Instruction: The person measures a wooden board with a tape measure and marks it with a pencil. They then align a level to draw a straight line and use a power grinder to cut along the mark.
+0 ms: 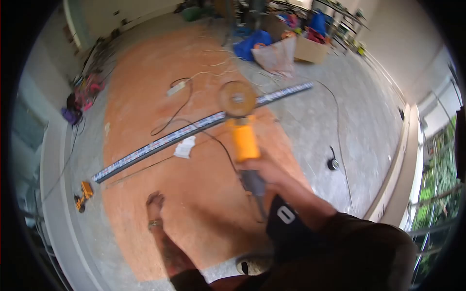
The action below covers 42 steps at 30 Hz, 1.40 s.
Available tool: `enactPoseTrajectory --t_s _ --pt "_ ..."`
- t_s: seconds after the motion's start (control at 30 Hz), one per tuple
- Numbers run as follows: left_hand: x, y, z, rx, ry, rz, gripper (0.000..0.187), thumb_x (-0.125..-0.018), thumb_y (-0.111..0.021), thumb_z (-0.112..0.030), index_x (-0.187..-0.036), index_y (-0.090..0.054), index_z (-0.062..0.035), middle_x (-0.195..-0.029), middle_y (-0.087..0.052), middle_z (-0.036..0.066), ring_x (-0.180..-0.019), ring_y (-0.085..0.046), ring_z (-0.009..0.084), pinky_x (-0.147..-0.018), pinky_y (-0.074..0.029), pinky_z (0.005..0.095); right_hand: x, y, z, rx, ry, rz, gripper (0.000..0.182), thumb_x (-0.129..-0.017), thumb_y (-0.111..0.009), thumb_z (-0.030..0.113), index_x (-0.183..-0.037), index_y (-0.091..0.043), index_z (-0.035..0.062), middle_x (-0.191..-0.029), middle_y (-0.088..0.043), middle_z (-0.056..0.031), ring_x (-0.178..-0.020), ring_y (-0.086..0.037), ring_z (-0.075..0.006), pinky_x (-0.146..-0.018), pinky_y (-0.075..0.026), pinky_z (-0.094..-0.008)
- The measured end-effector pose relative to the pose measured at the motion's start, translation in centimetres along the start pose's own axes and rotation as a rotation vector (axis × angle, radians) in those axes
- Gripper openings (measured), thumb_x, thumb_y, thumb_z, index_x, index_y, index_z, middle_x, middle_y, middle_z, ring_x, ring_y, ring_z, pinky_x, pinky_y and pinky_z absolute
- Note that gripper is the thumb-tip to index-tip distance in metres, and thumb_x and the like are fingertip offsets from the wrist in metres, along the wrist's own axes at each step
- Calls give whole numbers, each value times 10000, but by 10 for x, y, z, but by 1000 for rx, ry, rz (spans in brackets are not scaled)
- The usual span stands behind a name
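My right hand (259,167) is closed around the body of a yellow angle grinder (244,138), held up above the floor. Its round brownish disc (238,98) points away from me and overlaps the long metal bar in view. That bar (165,140), dark-edged with a patterned pale face, lies diagonally across an orange-brown board (204,169). My left hand (155,201) hovers over the board's near left part, its fingers curled, with nothing visible in them. A white paper (185,147) lies beside the bar.
A yellow cordless tool (84,195) stands by the bar's left end. Cords and a white power strip (176,88) lie on the board. A small black round object (333,164) sits on the grey floor. Bags and a cardboard box (310,50) are heaped at the back.
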<state>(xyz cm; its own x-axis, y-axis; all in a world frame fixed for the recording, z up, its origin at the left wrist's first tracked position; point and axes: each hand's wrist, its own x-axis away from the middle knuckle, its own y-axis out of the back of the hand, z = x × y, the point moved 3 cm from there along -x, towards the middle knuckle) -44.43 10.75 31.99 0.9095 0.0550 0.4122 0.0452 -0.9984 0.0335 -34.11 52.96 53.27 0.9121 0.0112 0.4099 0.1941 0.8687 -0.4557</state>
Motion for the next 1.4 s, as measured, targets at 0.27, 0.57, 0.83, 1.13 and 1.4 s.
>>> enactPoseTrajectory --t_s 0.27,0.57,0.83,1.13,1.4 --pt "238 -319 -116 49 -237 554 550 -856 -664 -48 -1375 -482 -55 -1082 -653 140 -794 -678 250 -713 -587 392 -17 44 37 38 458 -386 310 -776 -710 63 -1037 -549 19 -791 -614 -62 -649 -613 -171 -554 -509 -331" --pt "266 -429 -59 -795 -594 32 288 -920 -660 -156 -1136 -567 12 -842 -689 263 -771 -682 436 -640 -521 496 -4 174 5 323 246 -564 512 -712 -768 151 -1128 -523 -20 -936 -663 -146 -819 -673 -260 -693 -533 -372" --pt "277 -436 -28 329 43 667 478 -947 -667 -253 -1338 -506 -30 -1233 -636 113 -1094 -641 236 -878 -536 431 12 214 -21 97 53 -328 290 -736 -759 131 -962 -614 21 -798 -649 -82 -699 -654 -190 -621 -523 -338" --pt "274 -357 -73 290 15 338 694 -941 -578 -570 -1347 -535 -10 -1316 -618 200 -1216 -587 350 -1010 -466 580 85 113 -35 -77 -251 427 327 -761 -698 134 -1052 -608 16 -874 -665 -111 -726 -671 -195 -607 -552 -340" --pt "299 -307 -117 273 -169 45 397 -878 -615 -331 -1101 -552 -9 -1003 -664 246 -908 -655 353 -824 -548 460 90 85 -47 238 -165 808 732 -872 -637 434 -1434 -412 23 -1383 -492 -201 -1321 -451 -296 -1082 -316 -484"
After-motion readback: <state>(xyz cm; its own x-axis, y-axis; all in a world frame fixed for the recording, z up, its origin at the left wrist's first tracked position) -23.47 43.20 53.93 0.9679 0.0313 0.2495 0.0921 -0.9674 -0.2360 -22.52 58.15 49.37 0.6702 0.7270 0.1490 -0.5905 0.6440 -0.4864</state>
